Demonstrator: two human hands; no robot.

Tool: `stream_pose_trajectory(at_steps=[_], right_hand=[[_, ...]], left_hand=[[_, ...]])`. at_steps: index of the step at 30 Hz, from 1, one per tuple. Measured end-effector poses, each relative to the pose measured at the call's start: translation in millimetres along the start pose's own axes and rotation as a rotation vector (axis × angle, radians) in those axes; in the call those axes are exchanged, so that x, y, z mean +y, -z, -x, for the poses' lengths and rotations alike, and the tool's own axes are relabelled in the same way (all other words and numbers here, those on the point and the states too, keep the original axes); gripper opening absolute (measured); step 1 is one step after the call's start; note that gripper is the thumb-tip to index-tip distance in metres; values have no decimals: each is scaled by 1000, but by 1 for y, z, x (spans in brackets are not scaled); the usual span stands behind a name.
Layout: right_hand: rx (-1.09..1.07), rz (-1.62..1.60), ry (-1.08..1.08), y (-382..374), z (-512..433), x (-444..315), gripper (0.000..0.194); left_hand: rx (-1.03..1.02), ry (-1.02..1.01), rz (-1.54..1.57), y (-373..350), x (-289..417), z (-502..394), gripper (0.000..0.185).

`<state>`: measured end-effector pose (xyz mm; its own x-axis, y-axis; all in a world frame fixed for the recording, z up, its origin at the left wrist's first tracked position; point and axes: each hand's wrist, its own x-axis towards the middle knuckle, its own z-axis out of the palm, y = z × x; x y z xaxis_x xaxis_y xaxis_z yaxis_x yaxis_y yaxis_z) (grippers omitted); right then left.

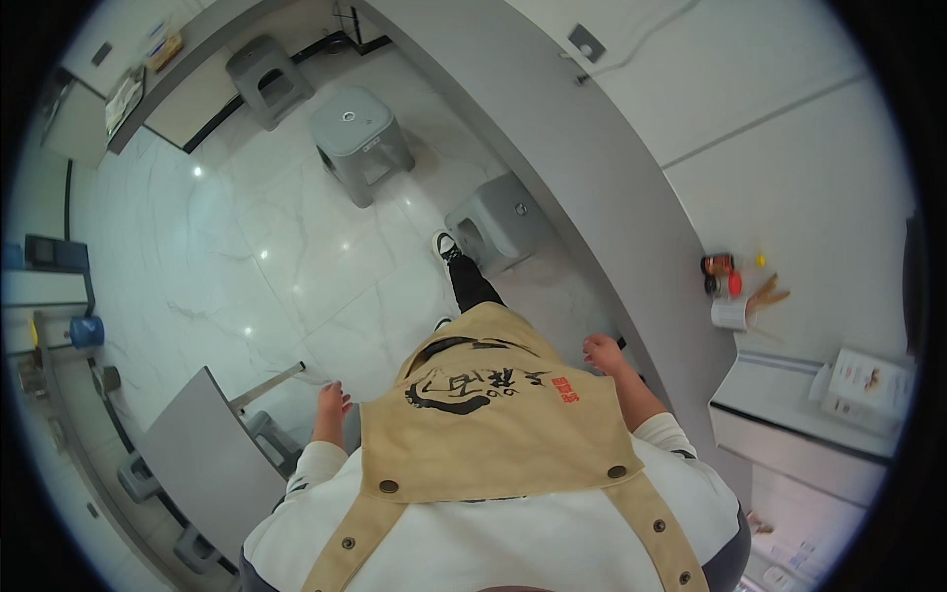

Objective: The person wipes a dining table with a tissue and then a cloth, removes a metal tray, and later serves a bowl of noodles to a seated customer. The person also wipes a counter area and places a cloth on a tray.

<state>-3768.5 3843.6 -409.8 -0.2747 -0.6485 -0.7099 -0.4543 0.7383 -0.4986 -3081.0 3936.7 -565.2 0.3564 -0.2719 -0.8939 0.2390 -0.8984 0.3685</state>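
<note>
My left hand (334,400) hangs beside the tan apron (510,436), its fingers loosely bent and apart, near the corner of a grey table (214,436). On the other side my right hand (604,354) is held away from the apron, close to the edge of a long grey counter (629,244), with nothing seen in it. The apron bears dark and red writing. One foot in a black and white shoe (446,246) is on the marble-look floor, by a grey plastic stool (503,222).
Two more grey stools (355,122) (268,78) stand farther ahead. Sauce jars (718,264) and a white cup of wooden utensils (729,314) are at the counter on the right. A blue water bottle (86,331) lies at the far left.
</note>
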Motion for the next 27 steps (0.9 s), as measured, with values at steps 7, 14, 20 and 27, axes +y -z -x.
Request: stream_pose_trajectory(at_steps=[7, 14, 20, 27], right_hand=[[-132, 262, 245, -21, -106, -172, 32], [-208, 234, 517, -78, -172, -355, 33], [-241, 104, 563, -100, -243, -402, 29], [-280, 137, 638, -106, -290, -527, 30]], left_hand=[[-149, -261, 11, -12, -71, -68, 31], [43, -51, 231, -6, 62, -40, 26], [94, 10, 141, -13, 235, -82, 41], [-18, -307, 254, -61, 457, -59, 46]])
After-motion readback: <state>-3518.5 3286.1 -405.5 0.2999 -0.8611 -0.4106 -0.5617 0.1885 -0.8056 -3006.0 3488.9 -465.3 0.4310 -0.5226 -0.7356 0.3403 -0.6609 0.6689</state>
